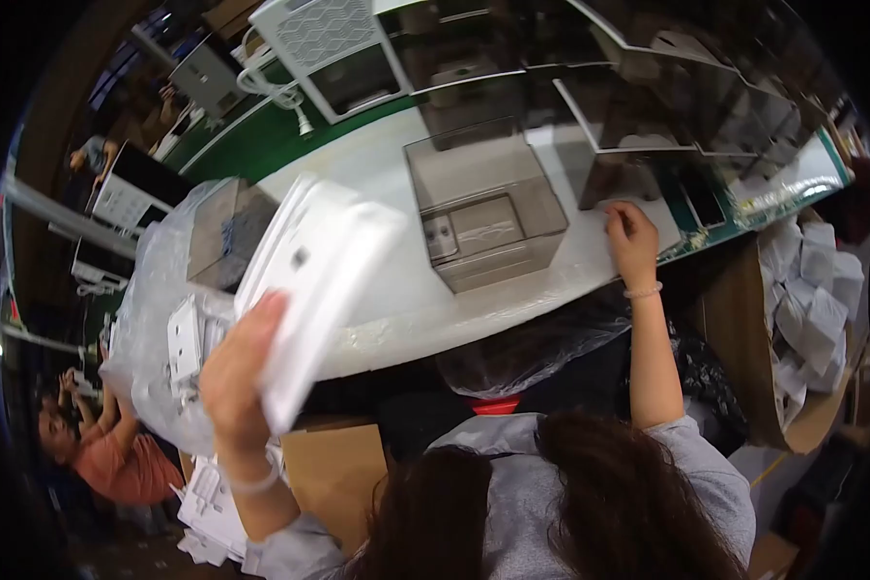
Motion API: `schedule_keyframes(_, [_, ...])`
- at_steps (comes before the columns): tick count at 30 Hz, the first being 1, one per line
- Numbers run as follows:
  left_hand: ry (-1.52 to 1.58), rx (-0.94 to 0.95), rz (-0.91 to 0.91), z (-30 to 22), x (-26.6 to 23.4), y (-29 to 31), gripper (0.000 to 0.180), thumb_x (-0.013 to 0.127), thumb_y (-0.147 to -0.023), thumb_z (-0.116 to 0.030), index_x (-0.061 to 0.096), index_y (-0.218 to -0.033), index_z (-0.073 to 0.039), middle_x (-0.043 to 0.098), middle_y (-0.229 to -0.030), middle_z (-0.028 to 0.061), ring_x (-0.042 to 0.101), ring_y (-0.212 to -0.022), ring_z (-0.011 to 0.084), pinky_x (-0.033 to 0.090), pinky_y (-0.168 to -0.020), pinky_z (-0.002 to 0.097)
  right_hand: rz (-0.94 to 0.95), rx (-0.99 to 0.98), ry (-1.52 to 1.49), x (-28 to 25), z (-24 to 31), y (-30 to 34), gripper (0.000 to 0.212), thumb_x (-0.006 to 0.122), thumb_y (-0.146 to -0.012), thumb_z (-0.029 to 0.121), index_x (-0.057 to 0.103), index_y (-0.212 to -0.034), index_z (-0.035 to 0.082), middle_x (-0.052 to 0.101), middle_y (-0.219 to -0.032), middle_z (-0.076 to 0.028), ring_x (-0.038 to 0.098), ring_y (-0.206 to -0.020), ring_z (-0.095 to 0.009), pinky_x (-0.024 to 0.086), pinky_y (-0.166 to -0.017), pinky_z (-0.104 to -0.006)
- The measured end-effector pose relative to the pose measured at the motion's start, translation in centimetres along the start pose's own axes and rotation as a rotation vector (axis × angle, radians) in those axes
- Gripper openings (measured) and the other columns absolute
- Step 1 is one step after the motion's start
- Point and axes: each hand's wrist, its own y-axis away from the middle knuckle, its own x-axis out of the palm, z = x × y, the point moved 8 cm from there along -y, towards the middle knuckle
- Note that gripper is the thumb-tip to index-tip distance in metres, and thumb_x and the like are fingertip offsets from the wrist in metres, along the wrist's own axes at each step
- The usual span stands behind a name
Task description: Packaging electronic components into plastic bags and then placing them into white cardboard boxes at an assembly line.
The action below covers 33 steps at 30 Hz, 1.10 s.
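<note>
Flat white rectangular piece (pixel 314 280) up in the left hand (pixel 237 382), smoky see-through rectangular bin (pixel 507 261) between the two hands.
At the left, a crinkled clear plastic bag (pixel 145 329) lies behind the left hand, which clasps the blurred piece at its near left side — thumb on the face toward the camera, other fingers hidden. The piece is above the left part of the white tabletop (pixel 590 261), its long axis running near to far and leaning right. The bin stands to the right of that grip, apart from it. The right hand (pixel 633 242) is nearer the bin, just beside its right wall, fingers curled together — whether they pinch anything, I cannot tell. Rightmost, a brown cardboard carton (pixel 737 333) holds white bundles (pixel 807 304).
</note>
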Motion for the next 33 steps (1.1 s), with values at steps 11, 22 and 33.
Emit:
schedule_keyframes(11, [0.030, 0.594, 0.152, -0.7, 13.1, -8.1, 0.031, 0.062, -0.076, -0.005, 0.069, -0.104, -0.016, 0.067, -0.114, 0.0021, 0.059, -0.113, 0.0269, 0.032, -0.108, 0.0536, -0.031, -0.006, -0.001, -1.1, 3.4, 1.7, 0.009, 0.055, -0.085, 0.000, 0.062, -0.090, -0.003, 0.062, -0.076, -0.005, 0.060, -0.067, -0.011, 0.047, -0.063, -0.0232])
schedule_keyframes(22, [0.026, 0.565, 0.207, -0.5, 12.5, -7.6, 0.031, 0.063, -0.076, -0.005, 0.069, -0.105, -0.016, 0.067, -0.114, 0.0032, 0.060, -0.112, 0.0278, 0.033, -0.108, 0.0532, 0.018, 0.064, -0.036, -0.8, 5.1, 2.8, 0.009, 0.056, -0.086, 0.001, 0.061, -0.090, -0.005, 0.062, -0.082, -0.007, 0.058, -0.068, -0.011, 0.047, -0.065, -0.0233])
schedule_keyframes(33, [0.091, 0.366, 0.552, -1.2, 11.3, -8.5, 0.041, 0.047, -0.078, 0.011, 0.065, -0.110, -0.005, 0.061, -0.125, 0.0131, 0.049, -0.126, 0.0345, 0.025, -0.112, 0.0496, 0.016, 0.104, -0.110, 0.2, 5.9, 2.9, 0.010, 0.058, -0.087, 0.004, 0.064, -0.092, -0.002, 0.064, -0.082, -0.007, 0.059, -0.070, -0.012, 0.047, -0.065, -0.0242])
